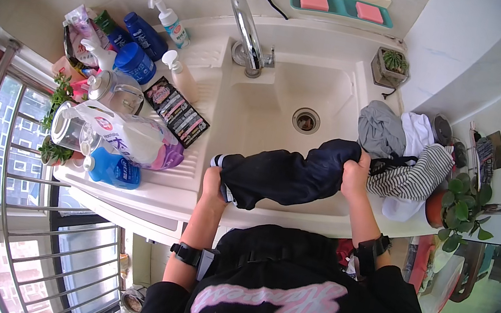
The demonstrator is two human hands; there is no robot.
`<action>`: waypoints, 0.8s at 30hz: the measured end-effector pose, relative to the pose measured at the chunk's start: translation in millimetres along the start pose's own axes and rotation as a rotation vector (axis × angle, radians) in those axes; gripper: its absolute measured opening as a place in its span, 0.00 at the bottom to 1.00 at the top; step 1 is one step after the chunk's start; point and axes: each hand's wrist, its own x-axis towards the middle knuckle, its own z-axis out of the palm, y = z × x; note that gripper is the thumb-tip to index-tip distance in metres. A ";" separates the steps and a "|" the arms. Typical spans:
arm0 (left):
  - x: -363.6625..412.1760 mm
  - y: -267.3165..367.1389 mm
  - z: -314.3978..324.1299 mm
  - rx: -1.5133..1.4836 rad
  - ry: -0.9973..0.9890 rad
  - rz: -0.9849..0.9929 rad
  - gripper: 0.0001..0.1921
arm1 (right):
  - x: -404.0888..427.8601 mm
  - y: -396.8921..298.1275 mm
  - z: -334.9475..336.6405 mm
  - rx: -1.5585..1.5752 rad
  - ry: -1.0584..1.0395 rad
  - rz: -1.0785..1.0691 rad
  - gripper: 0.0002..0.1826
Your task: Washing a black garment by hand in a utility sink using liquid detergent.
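A dark navy garment with white stripes at one end stretches between my hands, above the front of a white laundry sink. My left hand grips its striped end near the sink's left front corner. At the other end, my right hand holds the bunched cloth beside the right rim. The basin's drain shows beyond the garment, and a chrome faucet arches over the back left of the basin. Part of the basin's front is hidden under the cloth.
Grey cloth and a striped garment lie piled on the right ledge, near a potted plant. A potted cactus stands behind them. Bottles, including a blue detergent bottle, and a black packet crowd the left washboard.
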 end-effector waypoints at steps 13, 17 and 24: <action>-3.6 4.6 26.5 -0.072 -0.214 -0.067 0.17 | -18.7 -19.7 53.2 -0.301 -0.200 -0.065 0.10; 2.8 -43.3 58.3 0.350 -0.075 0.206 0.20 | -39.1 -1.0 105.7 -0.677 -0.297 -0.355 0.15; 3.6 -47.1 74.7 0.391 0.113 0.040 0.18 | -37.3 41.0 105.4 -0.787 -0.049 -0.092 0.21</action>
